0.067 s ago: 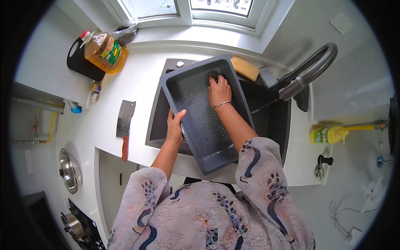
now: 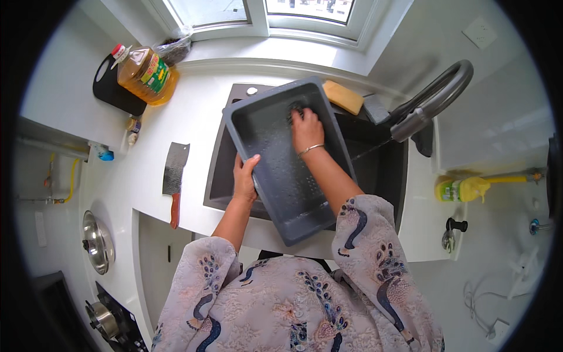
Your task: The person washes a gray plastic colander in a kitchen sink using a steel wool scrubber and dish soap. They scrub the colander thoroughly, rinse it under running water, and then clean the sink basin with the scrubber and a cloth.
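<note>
A grey rectangular basin [image 2: 234, 126], wet inside with drops and small holes or dots on its bottom, is held tilted over the dark sink [image 2: 381, 170]. My left hand [image 2: 245, 179] grips its left long wall, thumb over the rim and the other fingers hidden underneath. Inside the basin, near its far end, my right hand [image 2: 308, 130] presses a dark scouring ball [image 2: 295, 110] against the bottom. Part of the scouring ball is hidden by my fingers. From the grey faucet [image 2: 404, 126], a thin stream of water runs into the sink beside the basin.
A yellow sponge [image 2: 343, 97] and a grey block [image 2: 376, 109] lie at the sink's back edge. Left of the sink, a cleaver [image 2: 175, 170] rests on the white counter. An oil jug [image 2: 146, 76] stands at the back left; a yellow bottle [image 2: 463, 190] lies at the right.
My right hand has shifted very slightly within the basin together with the scouring ball. My left hand keeps its grip on the basin wall.
</note>
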The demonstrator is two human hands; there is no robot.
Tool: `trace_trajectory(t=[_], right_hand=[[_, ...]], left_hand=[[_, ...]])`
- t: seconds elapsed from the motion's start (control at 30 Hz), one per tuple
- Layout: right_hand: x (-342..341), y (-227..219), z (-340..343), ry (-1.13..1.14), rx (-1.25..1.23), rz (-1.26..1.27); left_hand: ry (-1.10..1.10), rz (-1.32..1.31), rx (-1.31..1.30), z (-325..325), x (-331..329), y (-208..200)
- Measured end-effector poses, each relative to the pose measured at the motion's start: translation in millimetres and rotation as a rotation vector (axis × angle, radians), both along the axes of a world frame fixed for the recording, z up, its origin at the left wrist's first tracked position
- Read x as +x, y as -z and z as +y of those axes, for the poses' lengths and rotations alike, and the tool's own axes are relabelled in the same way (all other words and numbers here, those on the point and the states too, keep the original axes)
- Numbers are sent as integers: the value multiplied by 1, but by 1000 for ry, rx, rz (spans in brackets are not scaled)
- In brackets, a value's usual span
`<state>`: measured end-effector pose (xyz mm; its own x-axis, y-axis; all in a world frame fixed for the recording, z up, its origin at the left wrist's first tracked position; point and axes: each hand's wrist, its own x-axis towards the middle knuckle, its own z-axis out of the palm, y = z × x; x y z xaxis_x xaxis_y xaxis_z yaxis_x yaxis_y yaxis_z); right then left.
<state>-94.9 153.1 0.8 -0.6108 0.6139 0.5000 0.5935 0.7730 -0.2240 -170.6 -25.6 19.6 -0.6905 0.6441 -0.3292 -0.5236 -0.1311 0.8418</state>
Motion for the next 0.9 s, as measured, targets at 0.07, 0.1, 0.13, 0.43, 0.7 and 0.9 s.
trace_trajectory(t=[0.07, 0.1, 0.13, 0.43, 0.7, 0.9], right_hand=[[15, 9, -8, -26, -85, -199], [25, 11, -12, -13, -188, -331], [34, 11, -15, 2, -290, -464], [11, -65, 33, -242, 299, -32], [107, 9, -2, -479, 157, -376], [95, -1, -7, -384, -18, -402]], left_hand=[[-22, -8, 7, 0, -8, -7], [-21, -7, 12, -2, -15, -11], [-28, 4, 14, -1, -21, -9], [-45, 141, -37, 17, -18, -24], [-65, 110, -23, 7, -29, -10], [-105, 115, -9, 14, -33, -9]])
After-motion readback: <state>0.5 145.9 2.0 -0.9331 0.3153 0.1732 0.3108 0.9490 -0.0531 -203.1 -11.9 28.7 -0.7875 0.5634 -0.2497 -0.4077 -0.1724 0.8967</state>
